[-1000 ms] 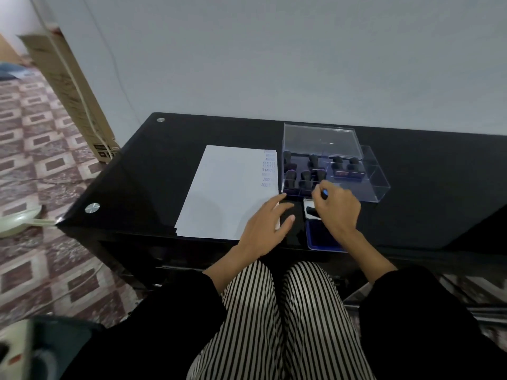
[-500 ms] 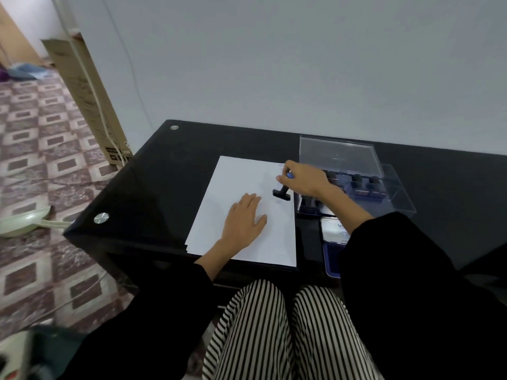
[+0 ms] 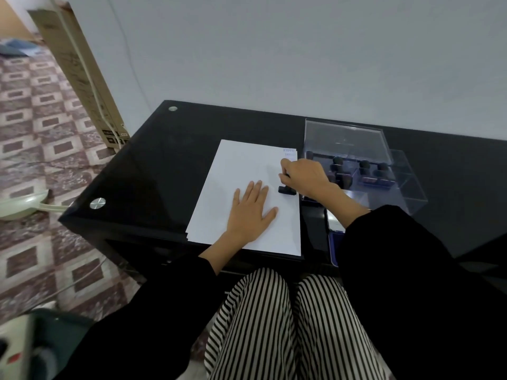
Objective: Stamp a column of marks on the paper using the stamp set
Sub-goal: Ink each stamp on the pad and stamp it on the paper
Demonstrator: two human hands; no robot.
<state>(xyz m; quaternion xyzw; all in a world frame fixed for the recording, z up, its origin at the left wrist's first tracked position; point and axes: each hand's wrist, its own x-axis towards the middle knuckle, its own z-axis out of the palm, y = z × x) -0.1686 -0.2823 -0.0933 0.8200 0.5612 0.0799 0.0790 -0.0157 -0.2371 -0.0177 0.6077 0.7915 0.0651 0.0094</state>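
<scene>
A white paper (image 3: 241, 171) lies on the black glass table (image 3: 164, 160). Faint blue marks (image 3: 289, 152) show at its top right corner; my right hand hides the marks below them. My right hand (image 3: 304, 176) grips a black stamp (image 3: 286, 190) whose base sits on the paper near its right edge. My left hand (image 3: 253, 208) lies flat on the paper, fingers spread, just left of the stamp. A clear plastic stamp box (image 3: 389, 171) with several dark stamps stands to the right of the paper. A blue ink pad (image 3: 335, 242) lies near the front edge, partly hidden by my right sleeve.
The box's clear lid (image 3: 345, 138) stands open at the back. A tall cardboard box (image 3: 79, 75) leans against the wall on the left. A pale fan base (image 3: 19, 207) rests on the patterned floor beside the table. My striped knees are under the front edge.
My right hand has carried the stamp from the ink pad over to the paper and lowered it onto the sheet. My left hand has slid up the paper and lies flat.
</scene>
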